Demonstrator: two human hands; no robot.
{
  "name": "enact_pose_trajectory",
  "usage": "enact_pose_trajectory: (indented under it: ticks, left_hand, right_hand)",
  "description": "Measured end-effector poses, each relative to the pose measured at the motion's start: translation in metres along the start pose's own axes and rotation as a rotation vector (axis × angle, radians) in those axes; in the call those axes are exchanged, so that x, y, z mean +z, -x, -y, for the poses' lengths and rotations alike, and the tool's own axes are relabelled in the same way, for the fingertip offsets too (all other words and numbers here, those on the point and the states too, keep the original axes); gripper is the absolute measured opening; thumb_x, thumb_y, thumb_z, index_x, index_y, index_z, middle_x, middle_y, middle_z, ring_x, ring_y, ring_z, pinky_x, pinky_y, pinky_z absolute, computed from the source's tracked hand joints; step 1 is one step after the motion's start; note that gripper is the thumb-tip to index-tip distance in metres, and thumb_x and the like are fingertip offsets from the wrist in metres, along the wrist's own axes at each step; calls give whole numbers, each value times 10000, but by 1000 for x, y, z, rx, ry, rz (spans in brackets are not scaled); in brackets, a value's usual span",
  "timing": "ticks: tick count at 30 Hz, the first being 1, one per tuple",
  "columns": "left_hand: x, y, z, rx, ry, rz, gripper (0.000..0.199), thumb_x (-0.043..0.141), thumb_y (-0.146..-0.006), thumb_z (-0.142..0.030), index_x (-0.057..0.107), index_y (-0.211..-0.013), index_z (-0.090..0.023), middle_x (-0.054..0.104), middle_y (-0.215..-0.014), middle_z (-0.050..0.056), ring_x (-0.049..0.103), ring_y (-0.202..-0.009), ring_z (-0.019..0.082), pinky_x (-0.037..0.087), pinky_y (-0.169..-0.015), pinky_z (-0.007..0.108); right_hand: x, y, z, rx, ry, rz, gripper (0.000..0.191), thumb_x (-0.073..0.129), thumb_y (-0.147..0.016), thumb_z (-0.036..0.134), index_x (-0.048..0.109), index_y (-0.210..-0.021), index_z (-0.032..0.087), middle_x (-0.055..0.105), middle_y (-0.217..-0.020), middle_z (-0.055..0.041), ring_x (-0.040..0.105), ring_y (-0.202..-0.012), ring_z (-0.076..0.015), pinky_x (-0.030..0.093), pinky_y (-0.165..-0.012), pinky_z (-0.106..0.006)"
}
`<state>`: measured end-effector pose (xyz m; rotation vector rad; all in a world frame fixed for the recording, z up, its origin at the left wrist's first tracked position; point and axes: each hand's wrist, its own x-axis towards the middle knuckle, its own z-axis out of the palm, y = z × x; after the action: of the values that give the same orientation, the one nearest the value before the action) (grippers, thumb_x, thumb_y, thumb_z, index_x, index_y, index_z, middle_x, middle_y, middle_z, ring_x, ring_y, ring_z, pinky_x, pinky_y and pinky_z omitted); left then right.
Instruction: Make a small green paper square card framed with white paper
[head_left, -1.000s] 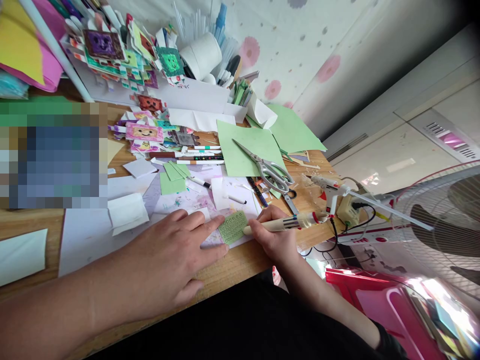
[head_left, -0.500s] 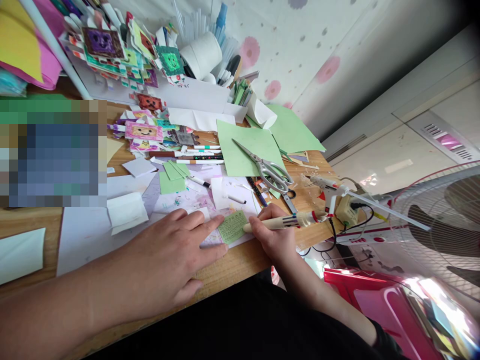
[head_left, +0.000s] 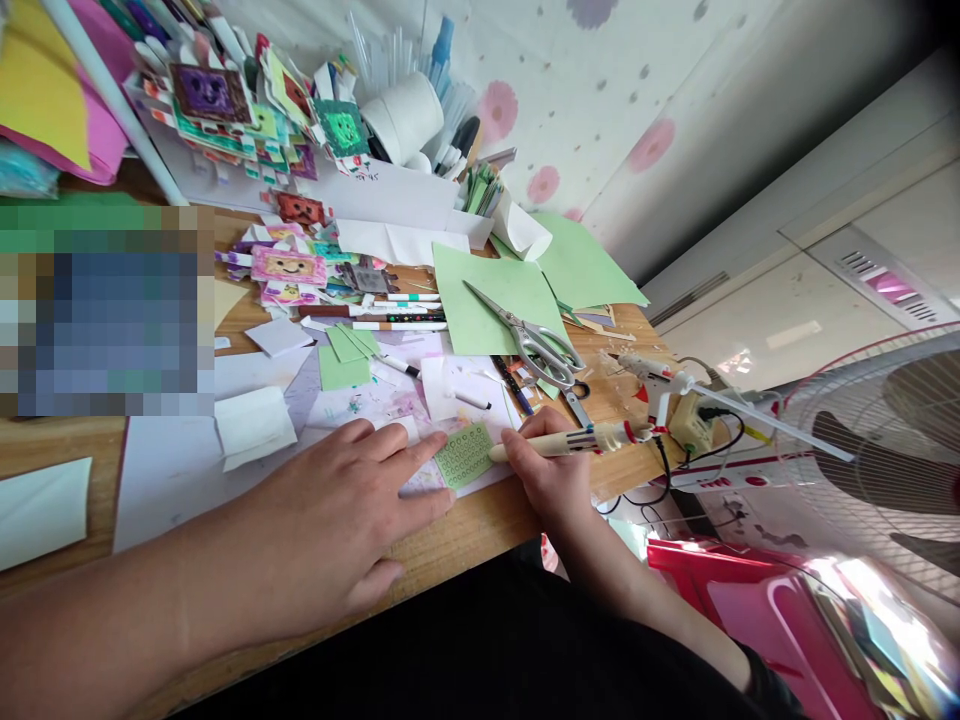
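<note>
A small green card (head_left: 463,455) covered with rows of little circles lies near the table's front edge. My left hand (head_left: 352,510) rests flat with its fingers apart, two fingertips touching the card's left side. A thick cream multicolour pen (head_left: 559,443) is gripped in my right hand (head_left: 551,470), its tip at the card's right edge. Silver scissors (head_left: 525,335) lie on a larger green sheet (head_left: 480,290) behind the card. A black-and-white marker (head_left: 401,366) and small green paper pieces (head_left: 345,370) lie behind my left hand.
Coloured paper figures (head_left: 289,265) and a white paper box (head_left: 405,190) stand at the back. A glue gun (head_left: 652,380) with its cord sits at the right table end, near a fan (head_left: 892,430). A blurred patch covers the left side.
The pen tip has shifted very slightly along the card's right side, and more circles show there. My left hand has stayed in place.
</note>
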<state>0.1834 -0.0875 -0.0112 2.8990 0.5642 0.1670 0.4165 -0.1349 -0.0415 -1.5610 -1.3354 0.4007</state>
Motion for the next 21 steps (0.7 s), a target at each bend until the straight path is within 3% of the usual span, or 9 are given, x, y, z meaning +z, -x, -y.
enact_pose_trajectory:
  ticks: [21]
  left_hand:
    - [1,0,0,3,4,-21,597,795,-641,-409,619,-1212,-396,479,-1467,91,565,-1091,338,483,-839,524]
  right_hand:
    - [0,-1,1,54,-19,-12,277,630,-705,229,401,-548,234,403,-501,73,385,-469,-111,323,-472,-253]
